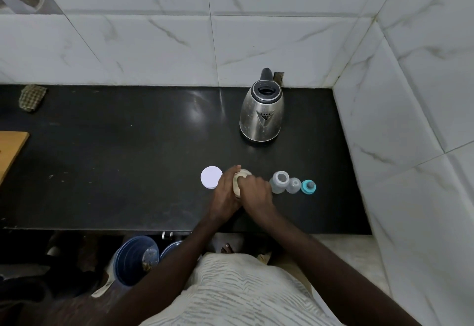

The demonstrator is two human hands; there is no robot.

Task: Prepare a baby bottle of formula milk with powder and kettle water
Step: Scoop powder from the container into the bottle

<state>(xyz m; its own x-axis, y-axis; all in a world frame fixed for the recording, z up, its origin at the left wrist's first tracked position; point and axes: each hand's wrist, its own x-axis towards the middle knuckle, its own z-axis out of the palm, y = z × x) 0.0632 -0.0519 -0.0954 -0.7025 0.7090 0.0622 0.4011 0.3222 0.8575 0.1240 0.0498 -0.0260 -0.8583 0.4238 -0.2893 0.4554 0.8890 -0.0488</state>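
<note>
An open jar of formula powder point(241, 175) stands on the black counter point(128, 171). My left hand point(225, 192) grips its left side. My right hand point(256, 192) is over the jar's mouth, fingers curled down into it; what they hold is hidden. The jar's white lid point(211, 177) lies flat just to the left. To the right stand the open baby bottle point(280, 182), its clear cap point(294, 185) and the teal collar with teat point(308, 186), in a row. The steel kettle point(262, 112) stands behind them near the wall.
Tiled walls close the counter at the back and on the right. A wooden board point(10, 148) sits at the left edge and a checked cloth point(32, 97) at the back left. Blue buckets point(134, 259) stand on the floor below the counter's front edge.
</note>
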